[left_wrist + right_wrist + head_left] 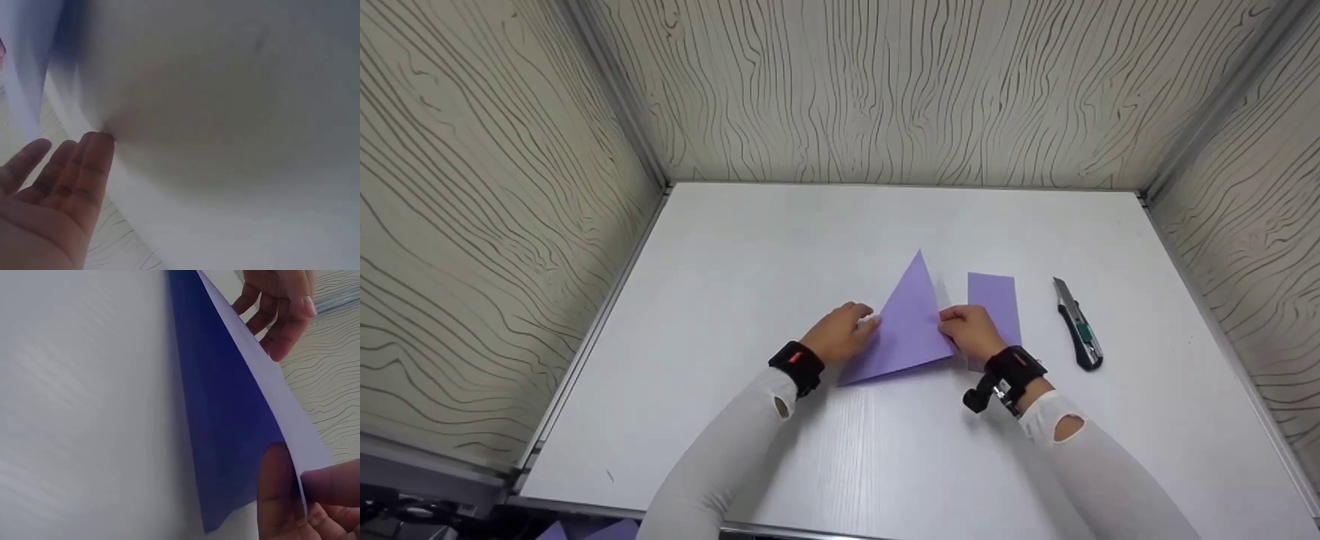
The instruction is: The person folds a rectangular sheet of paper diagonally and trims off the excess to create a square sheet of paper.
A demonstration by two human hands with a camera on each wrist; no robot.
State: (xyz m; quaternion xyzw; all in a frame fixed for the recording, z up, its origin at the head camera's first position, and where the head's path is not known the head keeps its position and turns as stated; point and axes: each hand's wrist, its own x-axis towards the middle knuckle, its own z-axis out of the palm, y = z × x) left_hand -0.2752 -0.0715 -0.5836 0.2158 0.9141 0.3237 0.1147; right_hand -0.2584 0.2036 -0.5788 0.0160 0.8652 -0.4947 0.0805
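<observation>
A folded sheet of purple paper [911, 319], triangular as seen from the head, stands partly lifted off the white table. My right hand [969, 330] pinches its right edge; in the right wrist view, thumb and finger [275, 478] lie on opposite faces of the folded paper [219, 410]. Beside the left edge is my left hand [840, 334]. Its fingers look extended in the left wrist view, where the hand [56, 197] shows a gap from the paper [28, 67]. Whether its thumb touches the sheet is hard to tell from the head.
Partly behind the right hand lies a purple paper strip [994, 300]. Farther right is a utility knife [1078, 326] with its blade out. Patterned panels [885, 90] close off the white table [735, 255] at the back and sides. More purple paper [615, 531] shows below the front edge.
</observation>
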